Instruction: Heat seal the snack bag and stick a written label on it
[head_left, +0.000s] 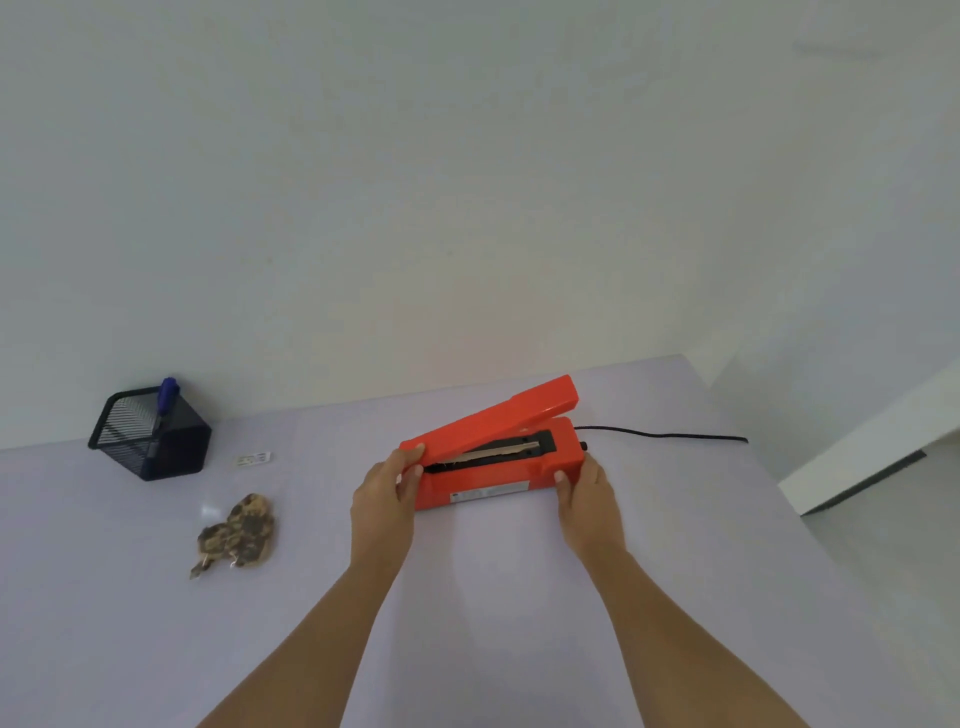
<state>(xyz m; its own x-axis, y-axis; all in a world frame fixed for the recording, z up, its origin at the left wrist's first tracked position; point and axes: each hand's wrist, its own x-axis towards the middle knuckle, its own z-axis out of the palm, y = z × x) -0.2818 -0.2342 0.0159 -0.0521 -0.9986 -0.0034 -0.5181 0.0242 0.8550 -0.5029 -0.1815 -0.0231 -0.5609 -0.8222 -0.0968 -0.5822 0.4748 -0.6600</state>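
Note:
An orange heat sealer (498, 483) sits in the middle of the pale table, its lid arm raised at an angle so the sealing strip shows. My left hand (387, 493) grips the sealer's left end, thumb on the tip of the raised arm. My right hand (584, 496) holds the right end of the base. A clear snack bag (236, 535) with brown pieces inside lies flat to the left, apart from both hands. A small white label (253, 459) lies farther back, beside the pen holder.
A black mesh pen holder (150, 434) with a blue pen (165, 397) stands at the back left. The sealer's black cord (665, 434) runs right to the table's edge. The table (519, 623) meets a white wall behind; its right edge drops to the floor.

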